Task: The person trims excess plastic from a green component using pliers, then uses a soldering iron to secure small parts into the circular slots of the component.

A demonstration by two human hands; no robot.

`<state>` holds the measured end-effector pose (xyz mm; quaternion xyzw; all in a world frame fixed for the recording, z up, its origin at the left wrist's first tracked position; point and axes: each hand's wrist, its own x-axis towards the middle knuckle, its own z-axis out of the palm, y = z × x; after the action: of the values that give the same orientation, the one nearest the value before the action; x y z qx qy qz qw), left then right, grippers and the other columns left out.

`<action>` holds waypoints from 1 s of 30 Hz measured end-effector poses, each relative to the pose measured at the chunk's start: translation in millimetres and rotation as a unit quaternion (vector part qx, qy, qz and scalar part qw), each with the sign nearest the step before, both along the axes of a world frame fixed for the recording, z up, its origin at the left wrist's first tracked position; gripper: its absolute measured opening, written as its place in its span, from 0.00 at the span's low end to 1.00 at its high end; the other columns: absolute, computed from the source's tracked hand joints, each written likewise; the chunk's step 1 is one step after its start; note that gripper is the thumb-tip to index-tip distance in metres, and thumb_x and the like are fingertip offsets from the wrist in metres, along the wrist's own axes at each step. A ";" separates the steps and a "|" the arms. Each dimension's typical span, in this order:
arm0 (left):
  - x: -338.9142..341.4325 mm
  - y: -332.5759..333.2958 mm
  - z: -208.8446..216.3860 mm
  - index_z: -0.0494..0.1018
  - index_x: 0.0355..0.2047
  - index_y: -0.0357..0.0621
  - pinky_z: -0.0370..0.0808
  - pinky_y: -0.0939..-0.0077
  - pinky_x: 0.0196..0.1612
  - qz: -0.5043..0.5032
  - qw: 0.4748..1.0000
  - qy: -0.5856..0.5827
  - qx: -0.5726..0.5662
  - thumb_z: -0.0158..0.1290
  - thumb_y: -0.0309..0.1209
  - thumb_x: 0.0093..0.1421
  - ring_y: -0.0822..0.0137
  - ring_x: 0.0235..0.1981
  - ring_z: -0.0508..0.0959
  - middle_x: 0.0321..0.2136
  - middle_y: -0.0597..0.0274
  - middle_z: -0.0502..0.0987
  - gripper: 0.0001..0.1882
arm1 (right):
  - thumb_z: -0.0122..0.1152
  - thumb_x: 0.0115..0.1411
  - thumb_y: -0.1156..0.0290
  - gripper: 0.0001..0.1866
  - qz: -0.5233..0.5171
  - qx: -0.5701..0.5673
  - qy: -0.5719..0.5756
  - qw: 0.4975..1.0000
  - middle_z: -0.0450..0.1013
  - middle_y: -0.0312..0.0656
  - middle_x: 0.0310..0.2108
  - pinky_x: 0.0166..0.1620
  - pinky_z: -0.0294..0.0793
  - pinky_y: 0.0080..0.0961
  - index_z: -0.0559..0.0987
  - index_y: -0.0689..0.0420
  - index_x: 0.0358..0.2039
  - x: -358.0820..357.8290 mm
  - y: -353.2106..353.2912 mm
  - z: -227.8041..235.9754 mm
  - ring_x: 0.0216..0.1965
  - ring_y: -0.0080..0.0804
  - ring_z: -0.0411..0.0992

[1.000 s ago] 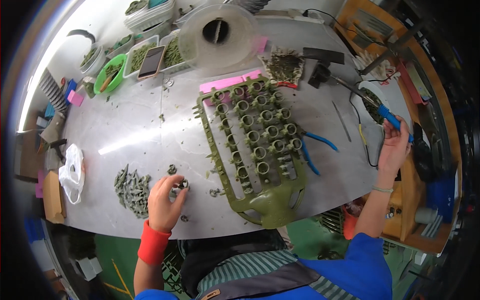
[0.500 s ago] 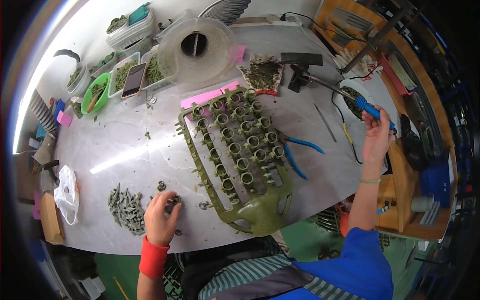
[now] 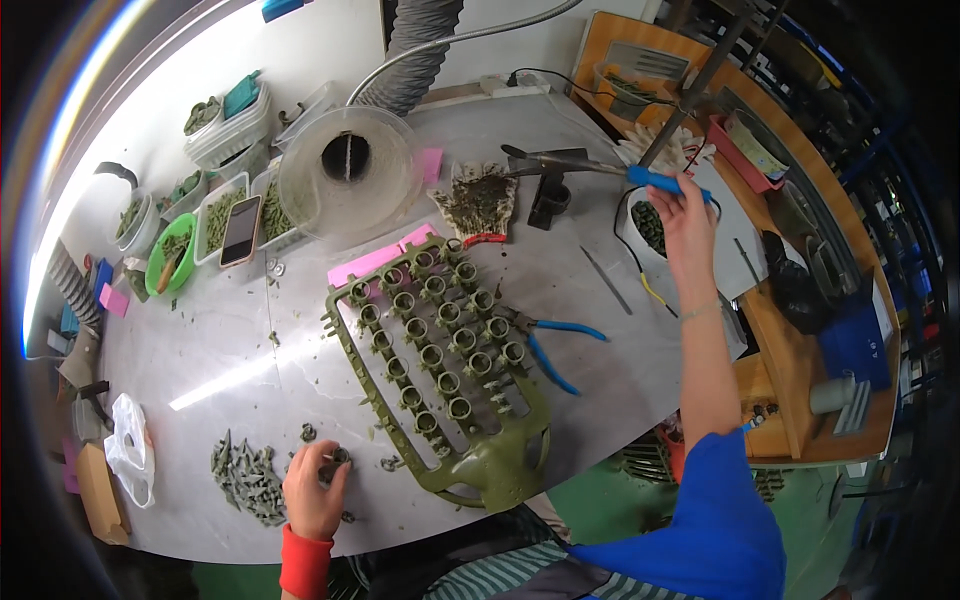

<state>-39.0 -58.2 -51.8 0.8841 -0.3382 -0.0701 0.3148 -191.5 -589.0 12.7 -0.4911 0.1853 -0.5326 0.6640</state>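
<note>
My right hand [image 3: 690, 225] grips the blue handle of a soldering iron [image 3: 668, 182], whose long metal shaft points left to a flattened tip. The shaft passes above a black stand [image 3: 549, 200]. At the near left, my left hand [image 3: 315, 497] curls its fingers around a small dark green ring-shaped piece [image 3: 338, 464], low over the table; the fingers partly hide it. A pile of small pointed green pieces [image 3: 247, 478] lies left of that hand. In the middle rests a green tree-like frame [image 3: 495, 470] bearing rows of rings, tilted against pink blocks [image 3: 365, 264].
Blue-handled pliers [image 3: 555, 355] lie right of the frame, near a thin metal rod [image 3: 607, 280]. A dirty glove [image 3: 478, 205] and a clear round hood [image 3: 300, 170] stand behind. Containers of green pieces, a phone [image 3: 240, 232] and a green bowl [image 3: 170, 262] line the back left.
My right hand has brought the soldering iron off the black stand and to the left. My left hand stays at the ring piece. The whole view has shifted.
</note>
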 end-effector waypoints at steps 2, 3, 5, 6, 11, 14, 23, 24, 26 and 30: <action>-0.2 -2.7 0.7 0.74 0.40 0.40 0.74 0.68 0.37 -0.003 1.000 0.005 0.001 0.60 0.22 0.51 0.57 0.33 0.78 0.32 0.55 0.75 0.14 | 0.58 0.64 0.68 0.14 0.017 0.021 0.014 1.000 0.77 0.46 0.38 0.45 0.80 0.28 0.76 0.68 0.41 13.8 -24.0 4.0 0.36 0.35 0.79; -0.2 -4.2 2.0 0.74 0.40 0.40 0.74 0.68 0.37 -0.002 1.000 0.008 -0.001 0.60 0.21 0.51 0.57 0.32 0.78 0.32 0.55 0.75 0.14 | 0.58 0.64 0.68 0.14 0.038 0.045 0.028 0.998 0.77 0.47 0.38 0.45 0.80 0.27 0.76 0.68 0.42 23.1 -34.9 1.6 0.36 0.36 0.79; -0.1 -6.2 3.1 0.74 0.40 0.40 0.74 0.68 0.37 0.000 1.000 0.017 0.000 0.60 0.21 0.51 0.57 0.32 0.78 0.32 0.55 0.75 0.15 | 0.59 0.63 0.68 0.14 0.044 0.065 0.061 0.995 0.77 0.47 0.38 0.45 0.80 0.28 0.76 0.68 0.41 32.0 -57.3 -1.0 0.37 0.36 0.79; 0.4 -7.1 3.2 0.73 0.40 0.40 0.74 0.68 0.37 -0.005 1.000 0.007 -0.001 0.60 0.21 0.51 0.57 0.32 0.78 0.32 0.55 0.75 0.15 | 0.60 0.63 0.68 0.14 0.050 0.084 0.090 0.991 0.76 0.48 0.39 0.46 0.80 0.28 0.75 0.68 0.41 35.3 -65.9 -4.8 0.38 0.36 0.78; 2.1 -7.6 2.6 0.73 0.40 0.38 0.75 0.69 0.37 -0.001 1.000 0.005 -0.001 0.60 0.20 0.51 0.58 0.33 0.78 0.33 0.54 0.75 0.14 | 0.62 0.62 0.69 0.14 0.110 0.147 0.105 0.977 0.74 0.47 0.39 0.49 0.80 0.29 0.75 0.67 0.41 56.1 -80.8 -19.2 0.42 0.37 0.77; 1.9 -8.2 2.3 0.73 0.40 0.38 0.75 0.69 0.38 0.002 1.000 0.011 0.005 0.59 0.19 0.51 0.59 0.33 0.78 0.33 0.55 0.75 0.15 | 0.63 0.62 0.67 0.14 0.137 0.178 0.089 0.970 0.73 0.45 0.36 0.48 0.79 0.27 0.75 0.66 0.39 58.0 -81.1 -24.2 0.38 0.35 0.76; 2.3 -10.2 0.5 0.74 0.41 0.39 0.75 0.69 0.38 0.009 1.000 0.005 0.010 0.59 0.19 0.51 0.59 0.33 0.78 0.33 0.55 0.75 0.15 | 0.66 0.59 0.59 0.22 0.228 -0.157 0.411 0.869 0.73 0.38 0.37 0.44 0.73 0.24 0.74 0.60 0.48 -25.7 46.1 -38.5 0.38 0.28 0.73; 3.5 -9.1 0.4 0.74 0.41 0.39 0.75 0.69 0.38 0.008 1.000 0.005 0.012 0.59 0.19 0.51 0.59 0.33 0.78 0.33 0.55 0.75 0.15 | 0.67 0.58 0.56 0.28 0.262 -0.205 0.446 0.831 0.72 0.42 0.43 0.49 0.73 0.27 0.72 0.61 0.52 -38.1 61.7 -48.6 0.44 0.32 0.73; 7.7 -4.9 0.4 0.74 0.42 0.39 0.73 0.68 0.41 0.013 0.999 -0.038 -0.015 0.59 0.19 0.51 0.59 0.35 0.77 0.33 0.56 0.75 0.16 | 0.67 0.57 0.53 0.33 0.232 -0.302 0.495 0.781 0.68 0.46 0.49 0.54 0.69 0.31 0.70 0.62 0.55 -51.2 88.7 -59.4 0.51 0.38 0.68; 10.9 -10.4 15.7 0.74 0.42 0.40 0.71 0.68 0.43 0.013 0.997 -0.071 -0.014 0.59 0.19 0.51 0.60 0.36 0.76 0.33 0.57 0.76 0.16 | 0.68 0.53 0.48 0.43 0.188 -0.426 0.555 0.690 0.58 0.54 0.59 0.63 0.58 0.40 0.64 0.64 0.60 -65.6 111.8 -74.9 0.64 0.50 0.55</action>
<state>-28.2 -68.6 -36.1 0.8865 -0.3489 0.0015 0.3037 -257.1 -477.2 -62.2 -0.9517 0.1768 -0.0491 0.2460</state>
